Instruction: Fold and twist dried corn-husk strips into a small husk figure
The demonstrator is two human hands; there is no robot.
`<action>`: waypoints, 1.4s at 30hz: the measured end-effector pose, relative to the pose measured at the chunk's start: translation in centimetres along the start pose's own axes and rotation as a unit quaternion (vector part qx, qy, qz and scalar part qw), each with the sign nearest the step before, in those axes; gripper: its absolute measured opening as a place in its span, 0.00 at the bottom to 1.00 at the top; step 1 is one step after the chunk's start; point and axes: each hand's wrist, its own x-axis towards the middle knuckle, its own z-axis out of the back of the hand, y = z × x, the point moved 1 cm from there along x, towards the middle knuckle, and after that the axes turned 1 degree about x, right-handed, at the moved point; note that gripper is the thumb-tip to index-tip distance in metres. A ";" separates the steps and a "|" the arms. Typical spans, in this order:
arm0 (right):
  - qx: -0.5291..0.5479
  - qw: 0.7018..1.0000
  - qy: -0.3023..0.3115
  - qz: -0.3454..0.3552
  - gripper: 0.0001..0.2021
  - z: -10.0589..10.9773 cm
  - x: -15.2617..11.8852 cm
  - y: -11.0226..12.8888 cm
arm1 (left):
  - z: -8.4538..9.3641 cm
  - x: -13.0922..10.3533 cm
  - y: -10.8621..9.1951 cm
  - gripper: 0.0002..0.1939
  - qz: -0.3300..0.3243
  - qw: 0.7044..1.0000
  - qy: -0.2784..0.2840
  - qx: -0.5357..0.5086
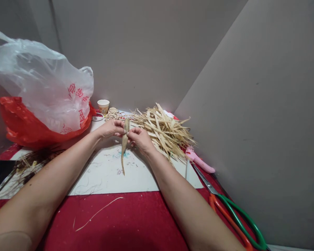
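Between my two hands a dried, tan leaf strip (124,142) hangs upright over the white board, wider at the top and narrowing to a thin, curved tail. My left hand (114,128) pinches it from the left, near its upper part. From the right, my right hand (138,137) pinches the same spot, fingertips close to those of the left. Just right of my right hand lies a loose pile of dry straw-coloured strips (164,130).
White board (107,179) on a red cloth (115,223). Left: red and clear plastic bags (54,94), dark fibres (32,164), a black device (0,174). Back: paper cup (103,106), coiled cord (112,114). Right: pink-handled tool (200,162), large scissors (232,212), grey wall.
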 end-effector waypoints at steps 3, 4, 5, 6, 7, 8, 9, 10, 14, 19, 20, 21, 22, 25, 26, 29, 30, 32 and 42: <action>-0.056 0.998 -0.025 0.027 0.05 -0.2 0.2 -0.2 | -0.5 -0.1 -0.2 0.08 -0.021 1.000 -0.011 0.020; -0.074 0.996 -0.035 0.042 0.04 -0.2 0.4 -0.3 | -0.7 -0.1 -0.3 0.07 -0.028 0.999 -0.016 0.026; -0.093 0.993 -0.049 0.060 0.04 -0.1 0.5 -0.4 | -0.8 -0.1 -0.3 0.07 -0.034 0.999 -0.022 0.031; -0.112 0.988 -0.066 0.079 0.04 0.0 0.6 -0.6 | -0.9 -0.1 -0.4 0.07 -0.040 0.998 -0.031 0.036; -0.126 0.984 -0.084 0.094 0.04 0.1 0.8 -0.7 | -0.9 0.0 -0.4 0.08 -0.044 0.997 -0.044 0.038; -0.133 0.981 -0.100 0.102 0.04 0.2 0.9 -0.8 | -0.9 0.0 -0.4 0.08 -0.047 0.997 -0.058 0.037; -0.131 0.979 -0.113 0.105 0.04 0.4 1.0 -0.8 | -0.8 0.1 -0.4 0.09 -0.050 0.995 -0.077 0.032; -0.116 0.980 -0.122 0.106 0.04 0.5 1.0 -0.8 | -0.6 0.3 -0.3 0.10 -0.053 0.994 -0.097 0.021; 0.041 0.990 -0.095 0.097 0.07 0.6 0.8 0.0 | 0.5 0.8 0.2 0.12 -0.052 0.986 -0.154 -0.025; 0.183 0.982 0.037 -0.021 0.14 0.5 -0.3 2.7 | 1.8 0.9 0.9 0.14 -0.039 0.977 -0.201 -0.053; 0.190 0.980 0.057 -0.029 0.15 0.8 -0.7 3.6 | 2.0 0.9 1.0 0.14 -0.038 0.976 -0.208 -0.055; 0.193 0.978 0.074 -0.029 0.15 1.2 -1.2 4.7 | 2.2 0.9 1.1 0.14 -0.037 0.974 -0.215 -0.057; 0.193 0.977 0.089 -0.022 0.15 1.7 -1.8 6.0 | 2.4 0.8 1.1 0.14 -0.036 0.973 -0.220 -0.058; 0.208 0.972 0.100 0.040 0.11 3.7 -3.7 9.9 | 2.8 0.8 1.3 0.14 -0.033 0.970 -0.235 -0.054; 0.226 0.967 0.102 0.067 0.09 4.3 -4.3 11.0 | 2.8 0.8 1.3 0.13 -0.029 0.970 -0.235 -0.052; 0.267 0.951 0.104 0.113 0.07 5.0 -4.9 12.3 | 2.5 0.7 1.2 0.14 -0.016 0.976 -0.206 -0.062; 0.265 0.953 0.094 0.112 0.09 4.9 -4.7 11.9 | 2.4 0.7 1.1 0.14 -0.012 0.980 -0.183 -0.070; 0.231 0.967 0.063 0.085 0.13 4.2 -3.5 9.8 | 1.9 0.7 0.8 0.15 -0.004 0.988 -0.129 -0.088; -0.020 0.998 0.054 0.007 0.13 0.5 0.1 0.1 | 0.0 0.5 0.5 0.16 0.018 0.996 -0.010 -0.086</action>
